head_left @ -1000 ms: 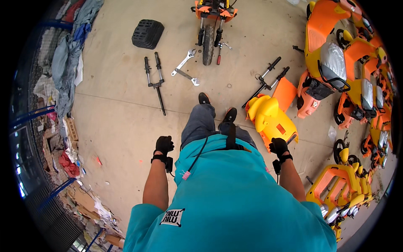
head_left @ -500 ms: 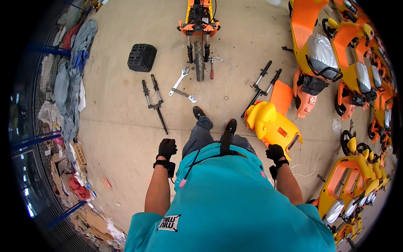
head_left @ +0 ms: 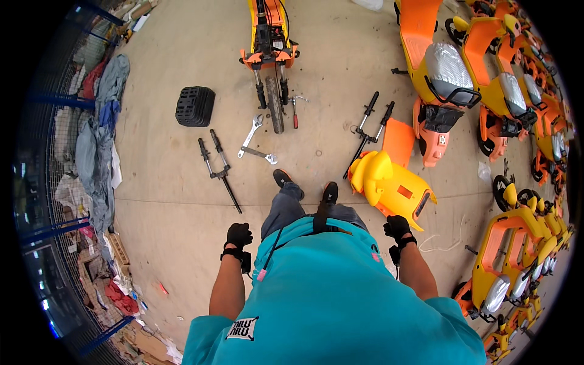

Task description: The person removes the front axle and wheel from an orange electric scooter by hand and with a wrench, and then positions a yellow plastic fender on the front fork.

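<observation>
Black-gloved, my left hand is held curled in a fist beside my waist, with nothing showing in it. My right hand, gloved the same way, is closed at the other side, just short of a yellow scooter body panel. Neither touches anything. On the floor ahead of my left hand lies a scooter front fork. Two adjustable wrenches, one larger and one smaller, lie near the front wheel of a partly stripped scooter. A red-handled tool rests beside that wheel.
A second front fork lies by an orange panel. The black crate-like box sits at the far left. Orange-yellow scooters crowd the right side. Cloths and cardboard line a mesh fence on the left.
The view has shifted, so the scooter, tools and forks appear a little farther left and mostly lower. Both hands stay closed at my sides, slightly lower in the picture.
</observation>
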Tool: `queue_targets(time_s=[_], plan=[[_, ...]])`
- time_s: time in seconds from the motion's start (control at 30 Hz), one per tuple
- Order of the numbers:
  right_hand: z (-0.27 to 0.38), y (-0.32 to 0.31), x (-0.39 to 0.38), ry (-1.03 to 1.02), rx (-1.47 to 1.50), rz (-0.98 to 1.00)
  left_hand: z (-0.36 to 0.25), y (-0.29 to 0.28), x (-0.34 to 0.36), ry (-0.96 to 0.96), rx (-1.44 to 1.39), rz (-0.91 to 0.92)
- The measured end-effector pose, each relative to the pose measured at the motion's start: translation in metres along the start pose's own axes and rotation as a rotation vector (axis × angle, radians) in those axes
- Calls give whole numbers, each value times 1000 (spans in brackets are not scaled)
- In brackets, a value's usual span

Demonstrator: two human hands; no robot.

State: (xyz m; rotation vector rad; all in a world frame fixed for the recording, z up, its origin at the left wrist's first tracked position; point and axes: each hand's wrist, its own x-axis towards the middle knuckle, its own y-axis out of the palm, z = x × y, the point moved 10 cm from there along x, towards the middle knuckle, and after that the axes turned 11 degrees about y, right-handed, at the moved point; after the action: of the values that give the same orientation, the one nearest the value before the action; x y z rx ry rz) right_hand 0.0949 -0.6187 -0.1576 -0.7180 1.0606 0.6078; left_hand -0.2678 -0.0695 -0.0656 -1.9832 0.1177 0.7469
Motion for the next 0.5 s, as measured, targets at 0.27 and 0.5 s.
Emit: queue_targets(time_s=[0.27,0.5], plan=[[-8,4,39,-277,-264,-16,30,41,-2,-469,-1097,-83],[5,14,35,-388,-395,-37,35,37,-7,-157,-321,-38]])
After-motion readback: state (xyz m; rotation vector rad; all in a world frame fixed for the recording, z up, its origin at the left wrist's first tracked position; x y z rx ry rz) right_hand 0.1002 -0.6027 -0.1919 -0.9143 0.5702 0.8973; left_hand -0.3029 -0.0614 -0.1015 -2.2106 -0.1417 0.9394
